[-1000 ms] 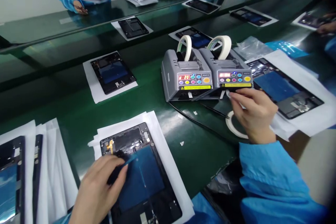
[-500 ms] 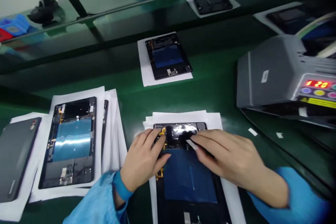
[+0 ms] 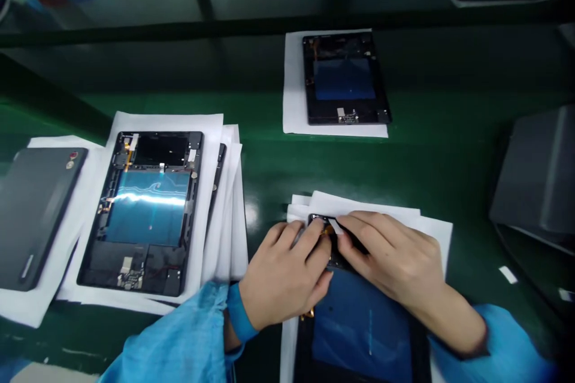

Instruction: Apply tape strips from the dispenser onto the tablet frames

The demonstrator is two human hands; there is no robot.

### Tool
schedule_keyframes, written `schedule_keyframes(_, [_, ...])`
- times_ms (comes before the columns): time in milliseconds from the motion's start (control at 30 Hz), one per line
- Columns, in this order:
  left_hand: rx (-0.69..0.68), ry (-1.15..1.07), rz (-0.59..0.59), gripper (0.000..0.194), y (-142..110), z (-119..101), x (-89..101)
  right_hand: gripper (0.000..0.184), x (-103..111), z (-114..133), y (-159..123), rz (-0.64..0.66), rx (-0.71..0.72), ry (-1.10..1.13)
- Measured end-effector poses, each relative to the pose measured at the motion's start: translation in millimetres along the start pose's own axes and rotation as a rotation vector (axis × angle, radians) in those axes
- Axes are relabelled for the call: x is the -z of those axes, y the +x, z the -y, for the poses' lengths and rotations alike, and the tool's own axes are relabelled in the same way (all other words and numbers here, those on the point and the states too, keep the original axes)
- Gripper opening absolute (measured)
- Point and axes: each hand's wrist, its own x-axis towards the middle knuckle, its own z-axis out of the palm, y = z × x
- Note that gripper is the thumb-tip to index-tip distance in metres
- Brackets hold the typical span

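Observation:
An opened tablet (image 3: 359, 335) with a blue film over its middle lies on white sheets in front of me, its upper part partly hidden by my hands. My right hand (image 3: 395, 251) pinches a small white tape strip (image 3: 335, 227) between thumb and fingertips, over the tablet's top left area. Beside the strip, my left hand (image 3: 287, 275) rests its bent fingers on the tablet's upper left corner, the thumb apart from them. An orange flex cable (image 3: 327, 230) shows between the two hands.
Left of me, another opened tablet (image 3: 148, 203) lies on stacked paper, next to a closed grey tablet (image 3: 40, 215). Farther back is one more opened tablet (image 3: 345, 79). A grey machine (image 3: 536, 173) stands at right, with a loose white strip (image 3: 508, 274) nearby.
The view has shifted, so the bench things sit elsewhere in it. My right hand has carried the white strip leftward across the tablet, from its top middle to its top left corner.

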Motion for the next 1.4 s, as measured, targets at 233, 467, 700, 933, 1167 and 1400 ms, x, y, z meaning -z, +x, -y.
schedule_keyframes(233, [0.008, -0.015, 0.001, 0.043, 0, 0, -0.2, 0.013, -1, 2, 2, 0.004, 0.008, -0.014])
schedule_keyframes(467, [0.018, -0.027, -0.018, 0.041, -1, -1, -0.3, 0.008, -2, 3, 2, 0.01, 0.022, -0.028])
schedule_keyframes(700, [0.045, -0.052, -0.015, 0.039, -2, -2, -1.0, 0.011, 0, 8, 2, 0.074, 0.033, -0.057])
schedule_keyframes(933, [0.055, -0.053, -0.039, 0.036, -5, -2, -0.2, 0.022, 7, 27, 6, 0.227, 0.098, -0.266])
schedule_keyframes(1167, [0.081, -0.027, -0.087, 0.041, -6, -4, -1.0, 0.033, 20, 20, -15, 0.231, 0.087, 0.01])
schedule_keyframes(1400, [0.065, -0.013, -0.091, 0.034, -9, -3, -2.1, 0.025, 9, -32, 65, 0.238, 0.002, -0.155])
